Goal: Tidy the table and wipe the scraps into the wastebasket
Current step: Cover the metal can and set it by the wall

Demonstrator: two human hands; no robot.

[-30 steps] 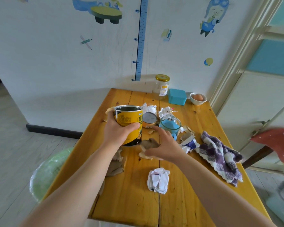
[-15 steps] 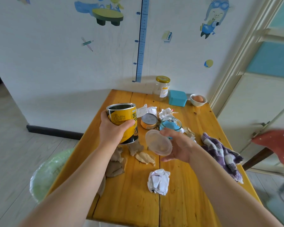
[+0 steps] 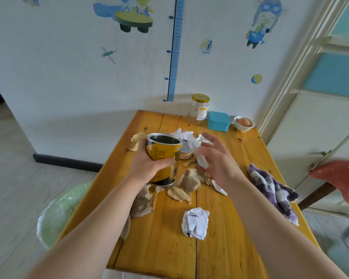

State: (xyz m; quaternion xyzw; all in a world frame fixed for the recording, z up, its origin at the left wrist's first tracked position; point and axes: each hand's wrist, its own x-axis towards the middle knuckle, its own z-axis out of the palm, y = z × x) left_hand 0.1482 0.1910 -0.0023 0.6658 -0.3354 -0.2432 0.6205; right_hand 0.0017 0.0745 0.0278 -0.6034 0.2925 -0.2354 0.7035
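My left hand [image 3: 147,168] grips a yellow open-topped can [image 3: 162,156] and holds it tilted just above the wooden table [image 3: 165,248]. To its right, my right hand [image 3: 220,162] holds a clear plastic lid [image 3: 197,155], seen edge-on and blurred, close to the can's rim. Brown paper scraps [image 3: 187,181] lie under and in front of the can, and more brown scraps [image 3: 141,205] lie by my left forearm. A crumpled white paper ball [image 3: 195,223] sits nearer me. A green-lined wastebasket [image 3: 60,214] stands on the floor left of the table.
A purple checked cloth [image 3: 270,190] lies at the right edge. At the back stand a glass jar [image 3: 199,108], a blue box [image 3: 218,121] and a bowl with an egg [image 3: 244,123]. A small tin [image 3: 185,153] and white paper [image 3: 184,135] sit behind the can. A red-covered seat [image 3: 338,178] is at the right.
My right hand picked the clear lid up from the table and has brought it, turned on edge, toward the can. My left hand lifted and tilted the can.
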